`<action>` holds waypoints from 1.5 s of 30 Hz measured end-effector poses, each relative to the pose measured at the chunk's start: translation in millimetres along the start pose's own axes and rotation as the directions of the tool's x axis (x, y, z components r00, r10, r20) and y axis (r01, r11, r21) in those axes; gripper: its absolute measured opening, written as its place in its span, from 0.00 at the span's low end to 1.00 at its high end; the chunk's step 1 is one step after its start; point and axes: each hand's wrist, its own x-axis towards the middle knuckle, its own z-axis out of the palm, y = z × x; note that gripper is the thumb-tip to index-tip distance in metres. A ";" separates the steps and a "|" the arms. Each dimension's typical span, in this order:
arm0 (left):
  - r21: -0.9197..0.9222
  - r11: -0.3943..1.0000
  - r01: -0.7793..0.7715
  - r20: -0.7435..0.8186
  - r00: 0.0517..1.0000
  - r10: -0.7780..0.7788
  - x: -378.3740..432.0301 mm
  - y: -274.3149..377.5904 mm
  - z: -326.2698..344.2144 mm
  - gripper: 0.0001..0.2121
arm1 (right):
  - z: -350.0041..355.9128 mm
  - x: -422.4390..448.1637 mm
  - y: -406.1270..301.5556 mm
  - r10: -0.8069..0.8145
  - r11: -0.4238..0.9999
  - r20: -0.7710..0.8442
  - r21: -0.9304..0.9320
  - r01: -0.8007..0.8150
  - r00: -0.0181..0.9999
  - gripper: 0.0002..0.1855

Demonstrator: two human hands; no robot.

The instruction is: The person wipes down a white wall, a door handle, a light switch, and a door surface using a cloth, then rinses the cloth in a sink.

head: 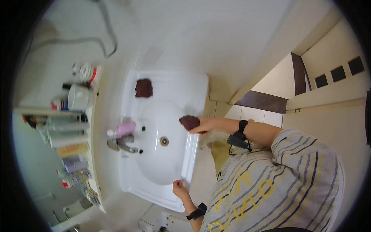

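A dark brown cloth [189, 123] is in my right hand [204, 124], held over the near rim of a white washbasin [168, 200]. Another dark brown cloth or pad [144, 88], roughly square with wavy edges, lies flat on the basin's deck at the upper left of the bowl. My left hand [180, 190] hangs by the lower part of the near rim, fingers curled together, with nothing visible in it. Whether it touches the rim I cannot tell. Inside the bowl, the metal drain [164, 141] is in plain sight.
A chrome faucet [124, 144] stands at the basin's back, beside a pink bottle [126, 128]. Behind it runs a shelf [94, 139] holding a white cup [78, 97] and several toiletries. A grey hose or cable [107, 43] hangs on the wall. A door [327, 116] stands at the right.
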 end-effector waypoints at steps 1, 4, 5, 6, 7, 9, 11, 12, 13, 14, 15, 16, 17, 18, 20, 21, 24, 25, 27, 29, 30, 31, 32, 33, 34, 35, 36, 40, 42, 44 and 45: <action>-0.005 0.999 -0.044 0.001 0.999 0.044 6.8 23.9 9.3 0.05 | -12.7 -11.7 -3.3 -0.023 1.000 0.067 -0.012 0.024 0.997 0.17; -0.230 0.967 -0.113 -0.007 0.993 0.114 14.2 96.7 45.8 0.05 | -54.8 -59.3 -9.9 -0.053 0.994 0.212 -0.078 0.071 0.976 0.17; -0.232 0.963 -0.139 -0.009 0.990 0.141 12.9 122.9 64.7 0.05 | -72.8 -79.6 -11.6 -0.076 0.989 0.264 -0.104 0.107 0.962 0.17; -0.327 0.941 -0.086 0.080 0.990 0.118 8.8 163.8 84.2 0.06 | -95.8 -91.8 -4.5 -0.114 0.979 0.296 -0.129 0.158 0.948 0.18; -0.410 0.912 -0.013 0.174 0.980 0.093 5.7 195.8 101.0 0.07 | -113.3 -110.1 -5.4 -0.108 0.981 0.298 -0.123 0.150 0.948 0.19; -0.426 0.905 -0.005 0.298 0.943 0.146 0.4 233.2 155.6 0.08 | -155.7 -158.4 -2.9 -0.122 0.985 0.223 -0.096 0.147 0.967 0.21; -0.473 0.881 0.003 0.454 0.858 0.241 -15.7 299.0 210.6 0.07 | -219.0 -204.1 10.0 -0.129 0.980 0.193 -0.124 0.154 0.973 0.23; -0.541 0.801 -0.255 0.349 0.798 0.490 -19.6 313.8 248.9 0.10 | -246.3 -225.4 14.3 -0.118 0.975 0.185 -0.164 0.150 0.976 0.25; -0.581 0.654 -0.485 0.219 0.681 0.699 -21.8 327.6 284.0 0.14 | -267.4 -248.5 14.1 -0.121 0.974 0.105 -0.177 0.138 0.987 0.31; -0.538 0.596 -0.596 0.222 0.582 0.782 -30.3 356.7 304.2 0.16 | -284.4 -277.2 8.8 -0.171 0.976 -0.017 -0.136 0.167 0.985 0.35; -0.517 0.557 -0.650 0.231 0.521 0.822 -40.2 388.6 321.5 0.18 | -300.5 -305.9 4.9 -0.218 0.974 -0.152 -0.094 0.206 0.964 0.39; -0.505 0.499 -0.704 0.240 0.441 0.865 -51.9 426.4 340.3 0.19 | -328.9 -322.9 16.4 -0.209 0.978 -0.239 -0.048 0.203 0.948 0.42; -0.665 0.598 -0.448 0.384 0.481 0.788 -64.6 456.2 358.5 0.18 | -353.5 -332.8 25.4 -0.193 0.979 -0.311 -0.002 0.203 0.931 0.46; -0.736 0.662 -0.141 0.535 0.477 0.697 -73.1 482.0 372.7 0.18 | -363.0 -347.6 21.3 -0.240 0.964 -0.434 0.000 0.267 0.869 0.46; -0.720 0.694 0.013 0.625 0.446 0.641 -105.2 566.5 377.6 0.18 | -398.9 -370.3 24.2 -0.290 0.936 -0.538 0.014 0.352 0.792 0.41; -0.687 0.706 0.170 0.699 0.422 0.578 -114.6 598.3 381.4 0.18 | -409.7 -378.1 21.3 -0.330 0.918 -0.588 -0.018 0.396 0.738 0.39; -0.718 0.696 -0.003 0.627 0.429 0.650 -117.3 642.1 435.1 0.17 | -447.2 -384.2 25.4 -0.493 0.857 -0.692 -0.280 0.432 0.528 0.37; -0.716 0.699 0.003 0.631 0.432 0.645 -116.7 654.4 447.9 0.17 | -459.4 -390.2 23.3 -0.487 0.861 -0.692 -0.276 0.428 0.533 0.37; -0.712 0.690 -0.133 0.576 0.451 0.682 -111.1 680.2 467.3 0.16 | -485.2 -404.2 11.9 -0.488 0.863 -0.657 -0.266 0.429 0.574 0.34; -0.752 0.647 -0.125 0.537 0.453 0.712 -109.3 702.8 481.1 0.16 | -513.5 -409.4 -0.9 -0.449 0.880 -0.623 -0.181 0.440 0.640 0.32; -0.749 0.652 -0.115 0.541 0.462 0.703 -109.3 721.6 486.6 0.15 | -532.4 -409.9 -7.0 -0.442 0.873 -0.619 -0.129 0.471 0.649 0.32; -0.747 0.657 -0.104 0.543 0.475 0.692 -108.5 739.7 490.8 0.15 | -550.0 -408.9 -13.7 -0.436 0.863 -0.610 -0.076 0.499 0.661 0.32; -0.751 0.653 -0.101 0.538 0.480 0.693 -105.2 756.5 492.2 0.15 | -562.4 -401.1 -18.4 -0.421 0.868 -0.630 -0.072 0.491 0.653 0.32; -0.724 0.688 -0.040 0.580 0.503 0.641 -104.3 782.8 489.9 0.15 | -579.1 -395.8 -25.9 -0.405 0.877 -0.647 -0.076 0.475 0.646 0.32; -0.683 0.729 0.032 0.628 0.535 0.565 -102.5 795.9 485.2 0.14 | -591.6 -394.3 -41.3 -0.342 0.898 -0.641 -0.008 0.439 0.687 0.34; -0.731 0.665 0.152 0.626 0.537 0.565 -96.2 811.1 492.6 0.13 | -609.5 -396.0 -58.5 -0.325 0.916 -0.599 -0.008 0.400 0.732 0.34; -0.739 0.654 0.164 0.618 0.553 0.559 -87.9 819.2 488.0 0.13 | -613.9 -393.7 -79.9 -0.354 0.909 -0.573 -0.024 0.417 0.739 0.34; -0.766 0.636 0.095 0.529 0.656 0.538 -60.6 865.3 473.0 0.12 | -645.3 -380.2 -166.2 -0.595 0.793 -0.481 -0.222 0.567 0.644 0.34; -0.790 0.611 0.051 0.445 0.732 0.515 -57.6 872.6 455.9 0.12 | -645.8 -363.5 -196.5 -0.585 0.811 -0.364 -0.260 0.524 0.725 0.30; -0.801 0.587 -0.118 0.268 0.806 0.528 -55.9 867.3 454.0 0.11 | -640.6 -347.4 -213.5 -0.584 0.792 -0.218 -0.364 0.490 0.782 0.26; -0.823 0.557 -0.108 0.220 0.844 0.489 -53.1 864.8 449.7 0.11 | -636.0 -337.9 -224.4 -0.530 0.795 -0.144 -0.427 0.430 0.836 0.25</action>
